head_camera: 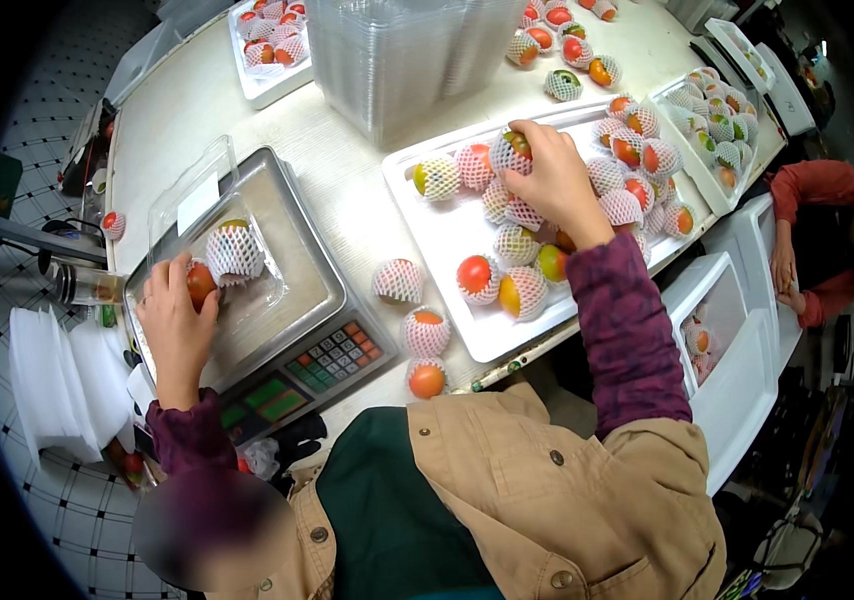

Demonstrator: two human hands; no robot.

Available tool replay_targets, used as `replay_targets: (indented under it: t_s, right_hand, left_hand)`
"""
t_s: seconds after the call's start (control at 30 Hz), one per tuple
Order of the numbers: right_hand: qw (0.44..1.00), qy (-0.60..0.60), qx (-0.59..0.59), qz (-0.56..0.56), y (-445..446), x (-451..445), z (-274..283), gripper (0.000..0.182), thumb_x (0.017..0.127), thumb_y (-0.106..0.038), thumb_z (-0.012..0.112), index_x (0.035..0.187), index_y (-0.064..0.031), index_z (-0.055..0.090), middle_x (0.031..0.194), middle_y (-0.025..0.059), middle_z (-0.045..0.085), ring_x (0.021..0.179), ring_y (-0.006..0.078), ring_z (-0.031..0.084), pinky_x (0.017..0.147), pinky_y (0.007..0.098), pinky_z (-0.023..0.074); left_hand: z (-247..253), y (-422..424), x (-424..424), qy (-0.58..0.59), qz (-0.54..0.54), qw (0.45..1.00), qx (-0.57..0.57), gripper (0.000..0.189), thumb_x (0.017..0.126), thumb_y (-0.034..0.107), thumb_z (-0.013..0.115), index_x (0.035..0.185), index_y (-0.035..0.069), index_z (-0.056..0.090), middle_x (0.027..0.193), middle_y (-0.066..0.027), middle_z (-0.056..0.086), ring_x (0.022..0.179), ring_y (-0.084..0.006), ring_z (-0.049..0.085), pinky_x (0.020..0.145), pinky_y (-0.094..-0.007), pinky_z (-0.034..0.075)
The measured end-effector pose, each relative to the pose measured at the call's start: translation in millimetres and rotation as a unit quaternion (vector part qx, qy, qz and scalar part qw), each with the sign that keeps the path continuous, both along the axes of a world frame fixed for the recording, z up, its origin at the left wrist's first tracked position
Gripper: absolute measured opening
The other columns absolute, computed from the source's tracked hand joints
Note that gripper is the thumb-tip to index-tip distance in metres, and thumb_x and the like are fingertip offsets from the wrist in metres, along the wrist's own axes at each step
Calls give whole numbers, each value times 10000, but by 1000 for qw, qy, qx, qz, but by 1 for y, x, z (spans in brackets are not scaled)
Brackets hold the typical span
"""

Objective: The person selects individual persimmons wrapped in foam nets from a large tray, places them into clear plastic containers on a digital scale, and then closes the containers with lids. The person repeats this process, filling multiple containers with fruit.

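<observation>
My left hand [178, 322] grips a red tomato [200, 285] at the near left side of a clear plastic clamshell box [266, 251]. The box lies with its lid up on the metal pan of a digital scale [307, 262]. Beside that tomato, in the box, sits a tomato in a white foam net [235, 253]. My right hand [551, 180] holds a green-red tomato in a foam net [511, 152] over the far part of a white tray [427, 247]. Many netted tomatoes lie in this tray, some showing red, others green or orange.
Several netted tomatoes [427, 332] lie between scale and tray. A tall stack of clear plastic boxes [404, 67] stands behind. More filled trays [251, 82] and loose tomatoes are on the far side. White foam sheets [59, 382] stand at left. Another person's hands [785, 274] are at right.
</observation>
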State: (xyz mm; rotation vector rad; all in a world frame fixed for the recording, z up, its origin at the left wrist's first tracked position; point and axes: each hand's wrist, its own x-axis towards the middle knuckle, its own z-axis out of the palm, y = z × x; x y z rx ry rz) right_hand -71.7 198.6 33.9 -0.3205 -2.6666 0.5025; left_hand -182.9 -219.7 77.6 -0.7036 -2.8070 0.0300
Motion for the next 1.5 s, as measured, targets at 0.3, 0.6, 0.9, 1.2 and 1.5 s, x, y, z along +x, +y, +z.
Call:
replay_targets:
  t_s: [0.3,0.6,0.9,1.2,1.5]
  right_hand:
    - [967,122,-198,98,-93,44,25,628,639,-46,743,1203,-11,471,1134,120,525,1025,227,531,879,316,434]
    - [871,28,-477,111,-152,78,8,602,705,-71,743,1227,-20,446,1174,133,486,1059,235,499,844,332,476]
    - [523,-52,-844,104,-151,79,-3,511,818,-45,629,1259,12,376,1176,127,491,1069,197,523,816,338,526]
    - [740,-4,-669,70,-155,80,-6,457,745,-59,726,1083,-17,422,1006,61,492,967,129,540,753,267,512]
    - [759,34,-649,19,-152,81,-6,145,848,-50,598,939,0,496,811,30,556,618,52,556,523,197,475]
  left_hand:
    - [13,65,71,-219,-163,883,382,400,812,47,585,1197,0,492,1097,-93,568,932,-172,579,802,-288,465]
    - [-26,120,117,-523,-48,530,666,352,874,42,579,1187,-25,433,1085,-101,524,914,-129,545,791,-264,479]
    - [-42,111,112,-503,-12,574,646,201,938,157,516,1016,-11,592,902,-28,614,810,-48,546,725,-200,453]
    - [-40,114,118,-467,-138,645,589,227,927,82,497,1117,-19,570,1199,-135,526,1115,-159,493,919,-271,399]
    - [-46,116,118,-661,-36,343,667,481,895,139,558,1316,51,342,1219,-98,474,1124,-201,489,905,-396,458]
